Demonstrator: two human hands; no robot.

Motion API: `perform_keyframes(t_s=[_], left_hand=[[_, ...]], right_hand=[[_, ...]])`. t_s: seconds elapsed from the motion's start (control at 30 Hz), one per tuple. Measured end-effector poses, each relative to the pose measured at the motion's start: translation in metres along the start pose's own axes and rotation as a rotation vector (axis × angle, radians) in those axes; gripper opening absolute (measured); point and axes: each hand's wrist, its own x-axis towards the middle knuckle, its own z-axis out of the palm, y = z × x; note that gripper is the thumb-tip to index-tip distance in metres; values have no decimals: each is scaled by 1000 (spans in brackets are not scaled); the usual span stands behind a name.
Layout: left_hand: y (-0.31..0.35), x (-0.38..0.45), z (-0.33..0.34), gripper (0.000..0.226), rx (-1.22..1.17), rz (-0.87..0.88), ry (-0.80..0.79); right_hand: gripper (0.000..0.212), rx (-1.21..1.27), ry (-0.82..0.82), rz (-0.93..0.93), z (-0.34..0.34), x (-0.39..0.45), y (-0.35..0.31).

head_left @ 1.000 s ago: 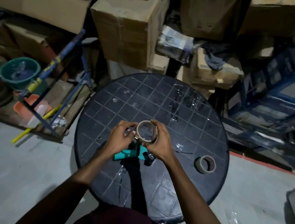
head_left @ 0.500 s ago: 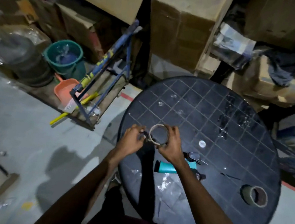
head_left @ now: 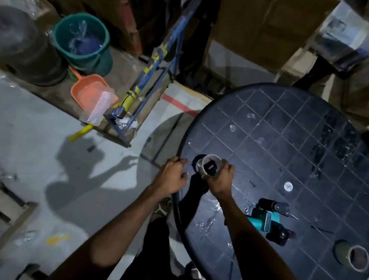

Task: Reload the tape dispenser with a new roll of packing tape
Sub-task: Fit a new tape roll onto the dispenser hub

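The round black table [head_left: 324,143] fills the right of the frame, with bare grey floor [head_left: 32,138] to its left. At the table's left edge, the right hand [head_left: 219,178] grips a nearly bare cardboard tape core [head_left: 209,166], while the left hand [head_left: 171,174] hangs loosely curled just beside it, holding nothing. The teal tape dispenser [head_left: 267,221] lies at lower right, with a fuller tape roll [head_left: 353,256] near the table's right rim.

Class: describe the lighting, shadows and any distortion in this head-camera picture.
Head view: dim overall; light from the right casts the arms' shadow on the grey concrete floor; glare on the round black gridded table; wide-angle bending tilts the cardboard boxes; the right hand holding the tape core is slightly soft.
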Motion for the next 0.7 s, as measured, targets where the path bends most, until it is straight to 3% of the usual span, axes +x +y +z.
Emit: perform_keyframes(t_s=[0.17,0.3,0.47,0.7], left_hand=[[-8,1,7,52,-10,-13,-39],[6,-3,24,47,20,33,-81],[49,-6,64,33,144,155,-221],[124,-22,146,42,402,313,-371]], right_hand=[[89,5,-4,30,-3,3,-1],[72,0,18,38,-15,-17,13],[60,-9,119,31,-36,-53,61],[65,9,197,79,-77,-107,145]])
